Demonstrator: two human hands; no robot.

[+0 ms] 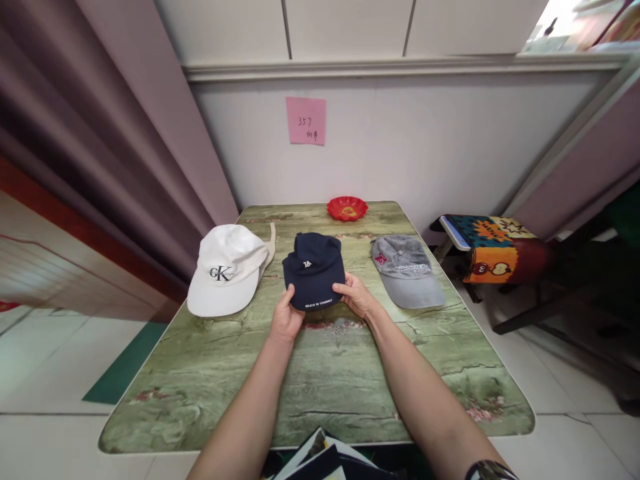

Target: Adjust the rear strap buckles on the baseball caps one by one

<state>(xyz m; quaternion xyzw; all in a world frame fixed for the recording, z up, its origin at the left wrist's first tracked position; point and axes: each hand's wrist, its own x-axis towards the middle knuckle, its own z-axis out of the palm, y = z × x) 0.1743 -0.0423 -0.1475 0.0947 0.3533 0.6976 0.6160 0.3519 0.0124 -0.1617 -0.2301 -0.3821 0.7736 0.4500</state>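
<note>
A navy baseball cap [318, 257] with a small white logo and white lettering along its brim is at the middle of the table, brim toward me. My left hand [287, 319] grips the brim's left side, thumb on top. On the brim's right side, my right hand [354, 293] pinches it the same way, its other fingers hidden beneath. To the left lies a white baseball cap [227, 267] with dark letters and a loose beige strap. A grey baseball cap [407, 270] with a red emblem and white script lies to the right.
The table [330, 380] has a green wood-grain top. A red scalloped dish [347, 209] stands at its far edge, below a pink note [306, 121] on the wall. A cloth-covered stool [493, 250] is beyond the right edge; a curtain [125, 113] hangs left.
</note>
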